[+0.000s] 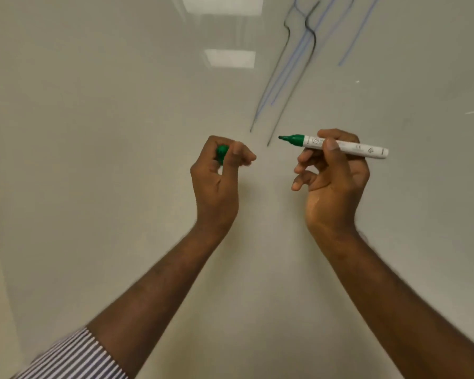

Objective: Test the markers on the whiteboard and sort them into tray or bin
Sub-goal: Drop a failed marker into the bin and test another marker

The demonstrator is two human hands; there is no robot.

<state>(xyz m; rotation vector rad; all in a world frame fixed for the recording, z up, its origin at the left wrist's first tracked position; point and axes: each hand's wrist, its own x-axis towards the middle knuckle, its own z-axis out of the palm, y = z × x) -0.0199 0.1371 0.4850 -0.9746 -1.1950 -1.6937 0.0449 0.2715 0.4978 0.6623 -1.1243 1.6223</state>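
Note:
A whiteboard (121, 119) fills the view. My right hand (334, 176) grips a white-barrelled green marker (364, 149); the marker is uncapped and its green tip points left, a short way off the board's lower marks. My left hand (219, 170) is curled round the green cap (221, 154), which shows between the fingers. The two hands are apart, with a gap between cap and tip.
Black and blue test lines (293, 67) run down the upper right of the board. Ceiling lights (229, 58) reflect in its glossy surface. A striped sleeve (71, 356) covers my left forearm at the bottom left. Neither tray nor bin is in view.

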